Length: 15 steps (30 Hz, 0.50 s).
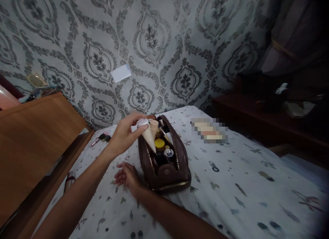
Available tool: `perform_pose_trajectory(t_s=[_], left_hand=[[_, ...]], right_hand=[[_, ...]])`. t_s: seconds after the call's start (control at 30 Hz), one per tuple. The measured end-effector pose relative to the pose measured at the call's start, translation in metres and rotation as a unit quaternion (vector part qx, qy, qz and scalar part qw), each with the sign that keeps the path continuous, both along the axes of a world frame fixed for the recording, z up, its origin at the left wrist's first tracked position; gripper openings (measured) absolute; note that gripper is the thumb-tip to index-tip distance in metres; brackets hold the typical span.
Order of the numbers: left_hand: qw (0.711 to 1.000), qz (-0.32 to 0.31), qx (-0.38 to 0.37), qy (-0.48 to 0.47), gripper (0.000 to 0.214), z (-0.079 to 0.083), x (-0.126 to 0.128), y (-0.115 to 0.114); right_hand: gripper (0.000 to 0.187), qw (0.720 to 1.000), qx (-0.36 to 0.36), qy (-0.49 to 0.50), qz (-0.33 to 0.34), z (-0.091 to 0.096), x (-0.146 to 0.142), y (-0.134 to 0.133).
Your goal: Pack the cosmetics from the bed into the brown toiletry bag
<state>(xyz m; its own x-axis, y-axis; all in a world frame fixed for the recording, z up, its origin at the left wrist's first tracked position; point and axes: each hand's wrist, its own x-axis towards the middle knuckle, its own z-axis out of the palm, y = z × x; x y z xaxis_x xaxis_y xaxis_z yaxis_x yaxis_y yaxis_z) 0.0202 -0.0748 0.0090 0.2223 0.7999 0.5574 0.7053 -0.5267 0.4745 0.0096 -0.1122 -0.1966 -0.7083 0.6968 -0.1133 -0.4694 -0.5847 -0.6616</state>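
Observation:
My left hand [125,134] pinches a cream-coloured squeeze tube [148,138] near its white cap. The tube tilts over the left side of an unzipped brown leather bag [168,182], its narrow end pointing down into the opening. Inside the bag are a peach tube [154,126], a round yellow lid [159,144], a bottle with a silvery top [169,152] and brushes [166,133] along the right side. Just left of the bag, my right hand [128,177] rests low with its fingers loosely apart and nothing visible in them.
The bag stands on a bed sheet [226,198] with a printed pattern. Small cosmetics [104,137] lie at the back left, and a dark tube-like item [69,180] is by the wooden board [41,136]. A blurred-out item [209,130] lies to the right. Patterned wall [151,37] rises behind.

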Motion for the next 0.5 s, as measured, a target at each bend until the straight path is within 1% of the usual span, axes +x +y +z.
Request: perform_pose_trajectory(t_s=[0.1,0.17,0.3,0.4,0.5], left_hand=[[0.998,0.000,0.022,0.055,0.021,0.005,0.000,0.002],[0.995,-0.004,0.023,0.093,0.022,0.009,0.001,0.003],[0.986,-0.012,-0.022,0.164,0.020,0.009,0.005,0.004],[0.973,-0.019,-0.059,0.221,0.019,0.003,0.010,0.005],[0.960,-0.005,-0.103,0.260,0.019,-0.002,0.012,0.005]], right_hand=[[0.059,1.000,0.004,0.003,0.001,-0.001,0.000,0.000],[0.060,1.000,0.005,0.000,0.006,-0.002,-0.001,0.001],[0.060,1.000,0.004,0.000,0.010,-0.005,-0.003,0.002],[0.061,1.000,0.007,0.010,0.011,-0.006,-0.004,0.002],[0.062,1.000,0.013,0.014,0.011,-0.005,-0.003,0.002]])
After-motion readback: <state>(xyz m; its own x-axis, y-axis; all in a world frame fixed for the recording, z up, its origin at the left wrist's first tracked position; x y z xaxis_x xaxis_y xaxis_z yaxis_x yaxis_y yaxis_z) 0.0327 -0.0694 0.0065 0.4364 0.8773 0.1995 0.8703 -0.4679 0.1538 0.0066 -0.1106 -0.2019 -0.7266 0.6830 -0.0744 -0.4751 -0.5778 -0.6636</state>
